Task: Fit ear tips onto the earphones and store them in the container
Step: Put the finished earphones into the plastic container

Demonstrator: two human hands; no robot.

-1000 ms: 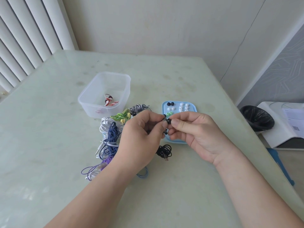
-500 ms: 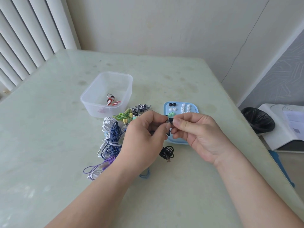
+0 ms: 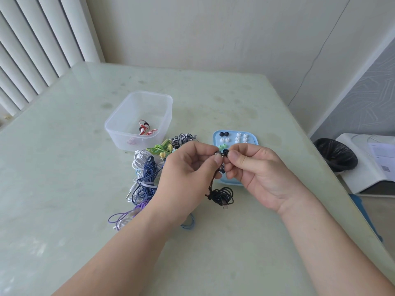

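Earphone points rightward, level, pinched by left hand; right hand pinches ear tip.

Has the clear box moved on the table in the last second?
No. The box keeps the same spot left of the blue tray; only the camera view shifted slightly.

Left hand, right hand; apparent pinches

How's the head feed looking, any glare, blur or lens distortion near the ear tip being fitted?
Head view: soft, even daylight, faint shadows beneath left hand and right hand. Head view: mild sheen on the table lower left, none on the black ear tip. Head view: wide-angle bending at the blinds; centre sharp.
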